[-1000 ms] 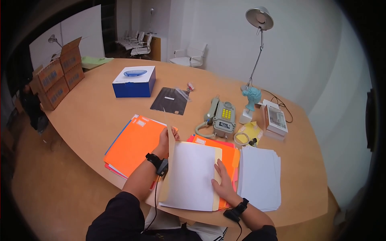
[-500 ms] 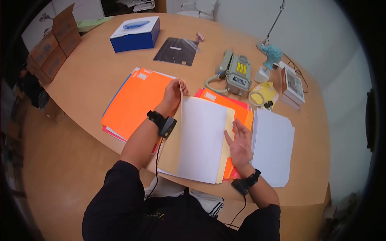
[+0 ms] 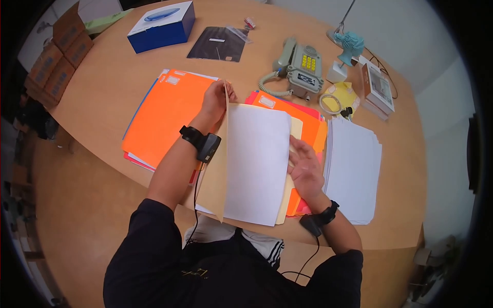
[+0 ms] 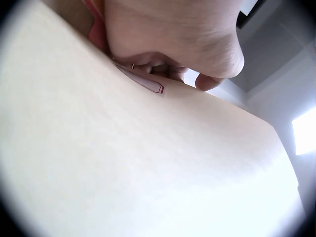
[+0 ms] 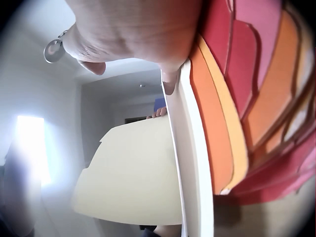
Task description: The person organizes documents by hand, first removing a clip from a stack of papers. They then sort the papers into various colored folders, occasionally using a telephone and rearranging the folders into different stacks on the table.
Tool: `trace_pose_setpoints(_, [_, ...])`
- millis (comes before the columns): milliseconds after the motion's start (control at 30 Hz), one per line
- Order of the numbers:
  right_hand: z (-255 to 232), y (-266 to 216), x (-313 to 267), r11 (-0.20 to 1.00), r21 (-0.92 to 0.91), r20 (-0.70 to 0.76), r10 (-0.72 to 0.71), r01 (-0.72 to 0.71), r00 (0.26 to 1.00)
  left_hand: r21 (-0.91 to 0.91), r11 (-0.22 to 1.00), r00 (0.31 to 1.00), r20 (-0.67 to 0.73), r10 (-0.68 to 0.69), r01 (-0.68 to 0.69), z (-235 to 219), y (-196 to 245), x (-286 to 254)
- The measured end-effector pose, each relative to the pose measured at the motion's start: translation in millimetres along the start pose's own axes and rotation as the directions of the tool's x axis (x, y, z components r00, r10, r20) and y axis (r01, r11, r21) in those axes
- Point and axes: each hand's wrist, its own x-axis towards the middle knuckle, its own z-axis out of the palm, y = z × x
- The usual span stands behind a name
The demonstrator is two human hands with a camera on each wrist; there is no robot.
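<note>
A manila folder stands spread in front of me, with white paper lying inside. My left hand grips the raised cover near its top edge; in the left wrist view this pale cover hides part of the fingers. At the paper's right edge is my right hand, palm up and fingers loosely extended. One digit slips in beside the sheet's edge in the right wrist view, while another stays free. Beneath the folder, orange folders and red ones stick out to the right.
More orange folders lie stacked on the left, loose white sheets on the right. Farther back are a grey telephone, a yellow item, a teal bust, books, a dark sleeve and a blue-white box.
The head view has tilted downward. My right hand has moved from on the folder's right edge, lifting away palm up, then back against the paper's edge. The left hand keeps holding the cover upright.
</note>
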Motion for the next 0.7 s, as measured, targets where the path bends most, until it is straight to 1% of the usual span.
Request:
trace_pose_setpoints(33, [-4,4,0,0.998,-0.049,0.010,0.034,-0.033,0.999,-0.011,1.000,1.000,0.005,0.008,-0.007,7,1,-1])
trace_pose_setpoints(67, [-8,5,-2,0.993,-0.098,0.019,0.070,-0.068,0.997,-0.005,1.000,0.997,-0.078,0.005,-0.005,18,4,-5])
trace_pose_setpoints(100, [-11,4,-3,0.991,-0.111,0.021,0.071,-0.068,0.997,0.000,1.000,0.987,-0.161,0.001,-0.001,26,6,-9])
trace_pose_setpoints(133, [-12,1,-3,0.979,-0.140,0.062,0.156,-0.146,0.986,-0.010,1.000,0.988,-0.156,0.010,-0.011,25,5,-8])
trace_pose_setpoints(167, [-12,-2,-4,0.960,-0.173,0.101,0.241,-0.221,0.965,0.026,1.000,0.993,-0.119,0.015,-0.012,21,3,-7])
trace_pose_setpoints(200, [-9,-4,-6,0.914,-0.311,0.065,0.295,-0.261,0.953,0.060,0.998,0.996,-0.084,0.021,-0.015,18,3,-6])
trace_pose_setpoints(233, [-5,-6,-7,0.908,-0.329,0.069,0.298,-0.260,0.952,0.048,0.998,0.996,-0.082,0.034,-0.030,11,0,-4])
trace_pose_setpoints(267, [-1,-8,-9,0.803,-0.580,0.164,0.276,-0.134,0.947,0.049,0.999,0.998,-0.062,0.022,-0.019,6,-2,-2])
trace_pose_setpoints(300, [5,-9,-10,0.634,-0.773,0.260,0.279,0.026,0.924,0.050,0.999,0.999,-0.039,0.011,-0.010,3,-4,1])
trace_pose_setpoints(333, [12,-7,-13,0.639,-0.768,0.287,0.273,0.050,0.918,0.036,0.999,0.999,-0.031,0.021,-0.020,6,-3,-1])
trace_pose_setpoints(367, [27,-14,-15,0.625,-0.779,0.285,0.274,0.055,0.918,0.033,0.999,0.998,-0.057,0.020,-0.018,11,-2,-5])
trace_pose_setpoints(400, [43,-26,-19,0.517,-0.856,0.200,0.348,-0.010,0.916,0.030,0.999,0.997,-0.080,0.020,-0.018,17,1,-6])
trace_pose_setpoints(433, [56,-34,-20,0.398,-0.914,0.104,0.406,-0.074,0.908,0.020,0.999,0.997,-0.066,0.029,-0.028,11,-2,0])
trace_pose_setpoints(467, [62,-33,-23,0.329,-0.944,0.095,0.342,-0.025,0.935,0.067,0.993,0.995,-0.022,0.102,-0.101,-3,-12,7])
trace_pose_setpoints(500, [63,-35,-26,0.315,-0.949,0.086,0.340,-0.028,0.936,0.110,0.980,0.986,0.020,0.168,-0.169,-11,-20,10])
trace_pose_setpoints(533, [66,-38,-28,0.272,-0.954,0.187,0.208,0.127,0.960,0.097,0.981,0.986,0.026,0.166,-0.168,-10,-19,8])
trace_pose_setpoints(567, [70,-42,-31,0.208,-0.939,0.296,0.082,0.274,0.952,0.134,0.979,0.988,0.015,0.155,-0.155,-8,-18,7])
trace_pose_setpoints(600, [75,-57,-38,0.177,-0.981,0.105,0.148,0.079,0.983,0.171,0.975,0.989,0.002,0.147,-0.145,-6,-17,7])
trace_pose_setpoints(633, [83,-78,-46,0.135,-0.984,-0.089,0.205,-0.118,0.975,0.162,0.976,0.989,0.005,0.148,-0.147,-1,-14,4])
trace_pose_setpoints(667, [79,-92,-51,0.083,-0.989,-0.108,0.122,-0.119,0.987,0.195,0.972,0.991,-0.003,0.132,-0.129,4,-10,0])
trace_pose_setpoints(700, [66,-105,-59,0.085,-0.983,-0.159,0.049,-0.163,0.986,0.228,0.967,0.993,-0.012,0.116,-0.110,6,-7,-3])
